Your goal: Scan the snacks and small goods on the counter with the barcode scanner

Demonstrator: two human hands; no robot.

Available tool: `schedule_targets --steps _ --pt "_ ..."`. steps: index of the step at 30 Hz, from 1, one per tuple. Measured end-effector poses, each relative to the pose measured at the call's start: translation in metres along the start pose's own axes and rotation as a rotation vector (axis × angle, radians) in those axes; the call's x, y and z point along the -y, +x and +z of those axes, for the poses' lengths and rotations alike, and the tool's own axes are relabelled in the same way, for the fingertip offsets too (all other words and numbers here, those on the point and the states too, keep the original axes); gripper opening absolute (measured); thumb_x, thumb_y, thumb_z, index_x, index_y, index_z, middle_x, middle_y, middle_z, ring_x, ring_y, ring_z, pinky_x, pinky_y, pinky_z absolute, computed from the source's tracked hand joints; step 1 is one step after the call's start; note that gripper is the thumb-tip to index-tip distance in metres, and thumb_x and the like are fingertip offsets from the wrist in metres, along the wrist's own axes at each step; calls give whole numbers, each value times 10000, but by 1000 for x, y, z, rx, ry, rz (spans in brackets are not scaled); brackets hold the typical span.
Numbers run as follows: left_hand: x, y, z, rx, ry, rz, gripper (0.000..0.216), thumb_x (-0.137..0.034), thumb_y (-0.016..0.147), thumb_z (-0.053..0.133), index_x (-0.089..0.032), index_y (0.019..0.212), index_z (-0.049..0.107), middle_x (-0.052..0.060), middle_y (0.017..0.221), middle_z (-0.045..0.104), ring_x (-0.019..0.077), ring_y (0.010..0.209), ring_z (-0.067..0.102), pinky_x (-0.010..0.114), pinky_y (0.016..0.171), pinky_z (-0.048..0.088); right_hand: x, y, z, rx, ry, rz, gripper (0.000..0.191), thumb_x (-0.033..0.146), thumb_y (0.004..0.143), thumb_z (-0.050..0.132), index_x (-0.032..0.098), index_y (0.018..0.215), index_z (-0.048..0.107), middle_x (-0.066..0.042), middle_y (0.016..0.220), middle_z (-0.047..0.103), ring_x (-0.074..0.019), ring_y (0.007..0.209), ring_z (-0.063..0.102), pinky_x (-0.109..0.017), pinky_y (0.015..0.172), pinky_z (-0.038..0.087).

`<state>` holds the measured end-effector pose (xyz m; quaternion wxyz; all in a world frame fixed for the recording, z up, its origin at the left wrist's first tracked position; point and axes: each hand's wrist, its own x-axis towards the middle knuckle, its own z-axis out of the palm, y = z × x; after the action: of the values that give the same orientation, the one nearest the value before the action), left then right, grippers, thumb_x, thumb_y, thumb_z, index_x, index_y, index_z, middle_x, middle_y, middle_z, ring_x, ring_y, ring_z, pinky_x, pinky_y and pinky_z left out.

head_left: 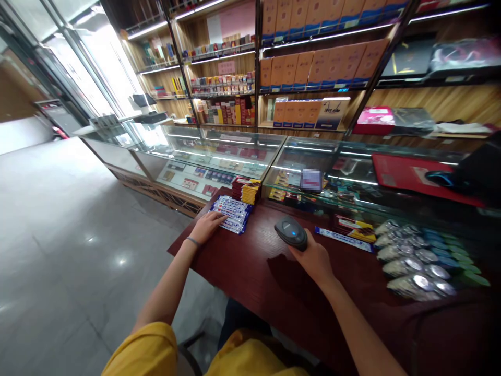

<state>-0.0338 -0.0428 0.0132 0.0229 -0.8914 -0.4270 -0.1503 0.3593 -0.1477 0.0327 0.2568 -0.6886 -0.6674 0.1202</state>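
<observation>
My left hand (209, 225) lies with its fingers stretched out on the near-left edge of a row of blue-and-white wrapped sticks (235, 211). My right hand (315, 257) is wrapped around the handle of a dark barcode scanner (290, 233), held above the brown table (270, 266); a blue light glows on its top. Behind the row of sticks stands a stack of red and yellow packets (246, 189). To the right of the scanner, a single blue-and-white stick (344, 238) lies beside a few red and yellow packets (356, 228).
Several clear-and-silver packs (407, 256) and green-and-blue ones (454, 250) lie at the table's right. A glass display counter (219, 151) borders the table's far side, with a red mat (415, 175) on it. Shelves of orange boxes (313, 70) line the wall.
</observation>
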Motion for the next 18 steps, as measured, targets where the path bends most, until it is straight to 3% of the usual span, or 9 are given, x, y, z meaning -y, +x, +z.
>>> schedule_targets --steps 6,10,14,18 --pt "-2 -4 1 -45 26 21 439 -174 952 427 -268 1366 539 110 1271 588 234 1167 557 407 1008 466 -2 -1 0 -26 -16 -15 487 462 825 597 223 1243 524 -61 815 751 -301 736 722 -309 565 423" --pt "-15 7 1 -136 29 17 404 -218 947 471 -258 1339 557 108 1253 596 251 1146 567 421 988 478 -6 -3 -6 -47 -39 -7 448 425 824 612 216 1213 538 -59 808 748 -288 731 720 -296 567 425" --pt "-50 39 6 -263 -27 16 363 -235 951 478 -253 1297 582 104 1214 609 246 1115 578 416 976 481 -14 -8 -19 -62 -43 36 436 381 823 600 177 1205 549 -94 834 749 -314 777 721 -316 597 450" --pt "-103 80 21 -344 -158 51 341 -242 954 482 -243 1280 581 103 1214 606 238 1136 571 410 984 482 -34 -20 -36 -129 -5 88 472 380 814 590 177 1238 551 -101 851 751 -320 824 722 -329 639 484"
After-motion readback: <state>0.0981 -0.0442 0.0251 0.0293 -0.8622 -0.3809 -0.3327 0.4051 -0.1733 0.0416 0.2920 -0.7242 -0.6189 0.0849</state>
